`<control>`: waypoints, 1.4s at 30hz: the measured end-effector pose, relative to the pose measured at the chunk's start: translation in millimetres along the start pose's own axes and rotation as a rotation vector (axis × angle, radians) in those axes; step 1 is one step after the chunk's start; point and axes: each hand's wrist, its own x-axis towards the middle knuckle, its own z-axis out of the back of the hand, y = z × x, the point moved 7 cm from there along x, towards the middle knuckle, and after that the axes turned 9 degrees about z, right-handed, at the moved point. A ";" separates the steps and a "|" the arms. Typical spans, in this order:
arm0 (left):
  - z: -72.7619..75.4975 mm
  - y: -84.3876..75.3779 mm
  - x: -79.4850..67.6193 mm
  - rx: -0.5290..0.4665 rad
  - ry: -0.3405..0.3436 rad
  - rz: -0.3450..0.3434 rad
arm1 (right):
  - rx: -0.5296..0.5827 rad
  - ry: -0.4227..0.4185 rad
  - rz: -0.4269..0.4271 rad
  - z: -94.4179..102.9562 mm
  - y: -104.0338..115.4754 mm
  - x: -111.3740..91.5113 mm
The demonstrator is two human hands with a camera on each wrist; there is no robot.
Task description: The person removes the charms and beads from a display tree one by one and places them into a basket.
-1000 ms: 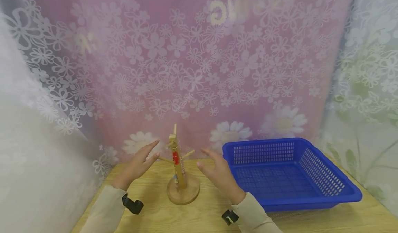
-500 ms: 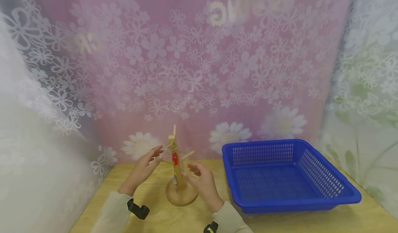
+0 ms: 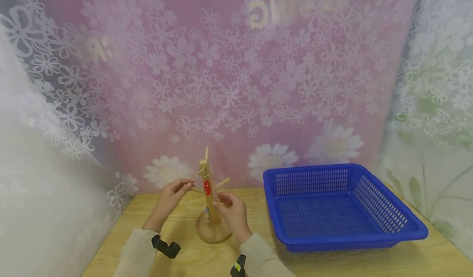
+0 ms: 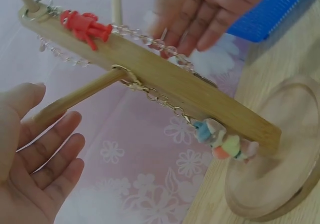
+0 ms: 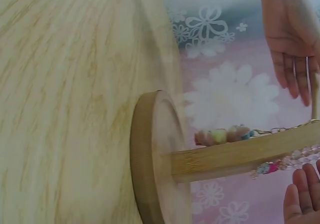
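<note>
A wooden stand with a round base and several pegs holds hanging trinkets. A red figure charm hangs near its top. A plush charm hangs on a gold chain from the left peg. Down the right side runs a clear pink bead strand. My left hand is at the outer end of that peg; in the left wrist view the peg end overlaps the index finger, with the thumb apart. My right hand, fingers loosely bent, has its fingertips right by the bead strand.
A blue plastic basket stands on the wooden table to the right of the stand. Behind is a pink flowered curtain, with pale cloth along the left side.
My right hand has moved left and slightly down to the bead strand. The left hand has come to the end of the left peg, its thumb and fingers closer together. The stand stays put.
</note>
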 end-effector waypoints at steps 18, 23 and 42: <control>1.5 12.3 2.1 -0.106 -0.088 0.095 | -0.003 -0.020 0.004 -8.1 -20.4 10.9; 0.9 13.7 5.0 -0.120 -0.083 0.095 | 0.004 0.004 -0.011 -7.8 -24.2 12.1; -0.4 10.9 8.0 -0.132 0.020 0.095 | 0.030 0.067 -0.018 5.2 17.2 11.7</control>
